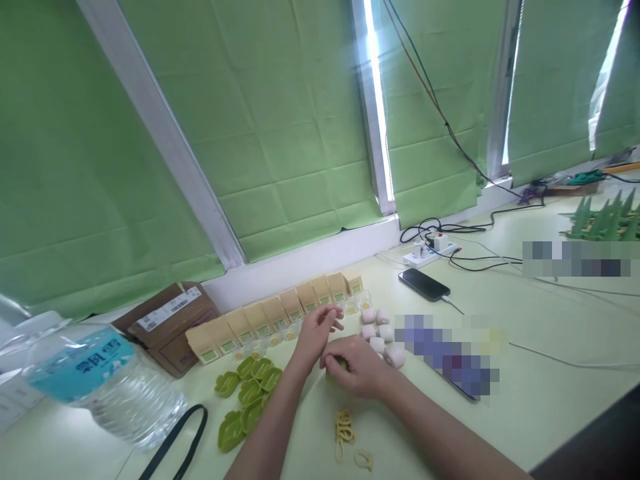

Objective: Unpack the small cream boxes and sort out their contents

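Observation:
My right hand is closed, and a bit of a small green piece shows between its thumb and fingers. Most of that piece is hidden by the hand. Just behind it, my left hand is raised with its fingers loosely apart, and I see nothing in them. Several green cactus-like moulded pieces lie left of my left forearm. Small yellow loop-shaped pieces form a pile between my forearms. Several pale pink rounded pieces sit to the right of my hands.
Behind my hands runs a row of brown paper packets with small clear pieces in front. A large water bottle and a cardboard box stand left. Right are a phone, a blurred-out flat item, and a power strip with cables.

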Tool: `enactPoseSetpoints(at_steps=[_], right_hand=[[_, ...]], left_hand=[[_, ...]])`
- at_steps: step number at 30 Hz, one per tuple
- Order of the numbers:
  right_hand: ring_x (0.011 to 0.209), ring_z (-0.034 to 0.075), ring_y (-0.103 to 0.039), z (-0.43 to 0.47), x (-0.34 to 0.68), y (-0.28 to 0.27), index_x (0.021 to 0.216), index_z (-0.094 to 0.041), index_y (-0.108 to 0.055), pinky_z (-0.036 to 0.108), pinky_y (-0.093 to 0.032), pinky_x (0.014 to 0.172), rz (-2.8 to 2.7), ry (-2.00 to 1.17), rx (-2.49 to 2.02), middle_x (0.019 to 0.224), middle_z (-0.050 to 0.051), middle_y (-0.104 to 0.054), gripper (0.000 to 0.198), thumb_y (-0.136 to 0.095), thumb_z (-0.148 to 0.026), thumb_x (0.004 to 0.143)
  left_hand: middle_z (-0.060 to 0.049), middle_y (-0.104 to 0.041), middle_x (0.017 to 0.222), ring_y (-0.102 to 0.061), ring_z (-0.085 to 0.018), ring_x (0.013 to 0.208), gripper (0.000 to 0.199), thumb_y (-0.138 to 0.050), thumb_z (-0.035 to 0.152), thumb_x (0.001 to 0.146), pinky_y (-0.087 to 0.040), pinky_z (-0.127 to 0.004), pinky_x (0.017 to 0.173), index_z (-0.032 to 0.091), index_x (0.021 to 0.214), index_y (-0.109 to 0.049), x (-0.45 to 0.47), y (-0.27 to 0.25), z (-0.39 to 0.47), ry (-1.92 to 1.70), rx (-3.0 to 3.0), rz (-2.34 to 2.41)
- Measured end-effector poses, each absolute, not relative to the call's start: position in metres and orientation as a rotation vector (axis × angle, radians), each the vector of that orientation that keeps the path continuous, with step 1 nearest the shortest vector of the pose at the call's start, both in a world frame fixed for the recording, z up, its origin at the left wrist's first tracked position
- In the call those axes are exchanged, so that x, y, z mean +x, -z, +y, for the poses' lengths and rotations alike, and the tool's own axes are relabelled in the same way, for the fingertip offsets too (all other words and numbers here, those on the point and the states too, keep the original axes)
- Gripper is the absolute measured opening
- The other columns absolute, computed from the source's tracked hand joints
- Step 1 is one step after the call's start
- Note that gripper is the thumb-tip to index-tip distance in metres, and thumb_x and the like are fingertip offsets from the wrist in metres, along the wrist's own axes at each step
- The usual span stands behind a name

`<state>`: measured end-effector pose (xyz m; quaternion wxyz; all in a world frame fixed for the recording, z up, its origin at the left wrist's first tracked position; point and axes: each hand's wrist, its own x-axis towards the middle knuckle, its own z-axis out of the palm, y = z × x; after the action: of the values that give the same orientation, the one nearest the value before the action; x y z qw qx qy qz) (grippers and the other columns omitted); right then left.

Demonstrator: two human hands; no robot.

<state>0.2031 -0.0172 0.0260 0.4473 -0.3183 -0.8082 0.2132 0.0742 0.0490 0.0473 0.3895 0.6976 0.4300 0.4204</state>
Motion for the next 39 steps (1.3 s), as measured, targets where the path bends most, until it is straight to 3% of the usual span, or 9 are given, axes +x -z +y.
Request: enactPoseSetpoints(at_steps=[5, 11, 13, 18, 24, 27, 30, 34, 39], right_hand=[[0.074, 0.017, -0.062, -0.015, 0.205, -0.027, 0.080, -0.019, -0.066, 0.028, -0.044, 0.070, -1.802, -0.497, -0.846, 0.080, 0.004, -0.069, 0.026, -0.044, -0.020, 0.094], [0.096, 0.022, -0.062, -0.011, 0.207, -0.017, 0.106, -0.020, -0.067, 0.033, -0.049, 0.080, -1.652, -0.507, -0.933, 0.107, 0.010, -0.064, 0.027, -0.042, -0.029, 0.099], [0.101, 0.022, -0.061, -0.011, 0.208, -0.014, 0.115, -0.021, -0.061, 0.034, -0.050, 0.081, -1.629, -0.533, -0.944, 0.117, 0.011, -0.061, 0.027, -0.041, -0.031, 0.100], [0.118, 0.025, -0.054, -0.009, 0.210, -0.009, 0.117, -0.022, -0.056, 0.041, -0.041, 0.102, -1.607, -0.488, -0.911, 0.120, 0.009, -0.059, 0.028, -0.034, -0.034, 0.102], [0.117, 0.024, -0.055, -0.008, 0.210, -0.009, 0.115, -0.022, -0.055, 0.041, -0.043, 0.101, -1.576, -0.531, -0.894, 0.119, 0.009, -0.060, 0.030, -0.032, -0.038, 0.103], [0.097, 0.021, -0.063, -0.011, 0.208, -0.012, 0.118, -0.021, -0.054, 0.035, -0.053, 0.080, -1.581, -0.626, -0.905, 0.121, 0.011, -0.060, 0.031, -0.037, -0.041, 0.102], [0.087, 0.018, -0.064, -0.011, 0.205, -0.014, 0.122, -0.023, -0.055, 0.027, -0.053, 0.062, -1.619, -0.685, -0.935, 0.121, 0.010, -0.061, 0.033, -0.050, -0.043, 0.097], [0.105, 0.022, -0.061, -0.009, 0.202, -0.012, 0.127, -0.027, -0.058, 0.031, -0.058, 0.074, -1.729, -0.559, -0.938, 0.122, 0.009, -0.062, 0.042, -0.065, -0.038, 0.088], [0.114, 0.024, -0.058, -0.007, 0.201, -0.009, 0.128, -0.030, -0.062, 0.036, -0.058, 0.085, -1.747, -0.506, -0.923, 0.124, 0.008, -0.061, 0.039, -0.065, -0.032, 0.089]], left_hand=[[-0.001, -0.062, 0.077, -0.059, -0.011, 0.067, 0.038, -0.061, 0.054, 0.087, -0.047, -0.022, 0.064, 0.017, 0.097, -0.063, 0.061, -0.008, 0.008, -1.417, 1.260, 1.014], [0.002, -0.054, 0.073, -0.055, -0.010, 0.060, 0.043, -0.058, 0.058, 0.089, -0.047, -0.025, 0.062, 0.019, 0.105, -0.061, 0.063, -0.004, -0.017, -1.351, 1.312, 0.935], [0.000, -0.057, 0.080, -0.056, -0.011, 0.062, 0.048, -0.062, 0.060, 0.086, -0.048, -0.026, 0.064, 0.019, 0.110, -0.062, 0.063, -0.008, -0.019, -1.286, 1.366, 0.895], [-0.009, -0.063, 0.107, -0.059, -0.015, 0.079, 0.061, -0.082, 0.054, 0.068, -0.050, -0.027, 0.072, 0.018, 0.115, -0.064, 0.066, -0.009, -0.024, -1.108, 1.365, 0.758], [-0.004, -0.066, 0.095, -0.062, -0.017, 0.084, 0.055, -0.090, 0.035, 0.062, -0.048, -0.028, 0.077, 0.020, 0.108, -0.063, 0.062, -0.010, -0.024, -1.076, 1.301, 0.775], [-0.004, -0.065, 0.103, -0.062, -0.015, 0.083, 0.049, -0.086, 0.036, 0.067, -0.050, -0.027, 0.075, 0.021, 0.108, -0.063, 0.058, -0.008, -0.017, -1.259, 1.183, 0.803], [-0.004, -0.064, 0.110, -0.063, -0.011, 0.083, 0.050, -0.085, 0.034, 0.070, -0.051, -0.025, 0.077, 0.022, 0.113, -0.063, 0.053, -0.005, -0.009, -1.466, 0.950, 0.774], [-0.006, -0.066, 0.114, -0.068, -0.014, 0.091, 0.052, -0.084, 0.029, 0.072, -0.053, -0.027, 0.086, 0.021, 0.117, -0.060, 0.050, -0.005, -0.007, -1.514, 0.796, 0.723], [-0.007, -0.070, 0.107, -0.071, -0.018, 0.093, 0.051, -0.082, 0.030, 0.076, -0.053, -0.033, 0.092, 0.021, 0.119, -0.056, 0.054, -0.006, -0.013, -1.384, 0.853, 0.696]])
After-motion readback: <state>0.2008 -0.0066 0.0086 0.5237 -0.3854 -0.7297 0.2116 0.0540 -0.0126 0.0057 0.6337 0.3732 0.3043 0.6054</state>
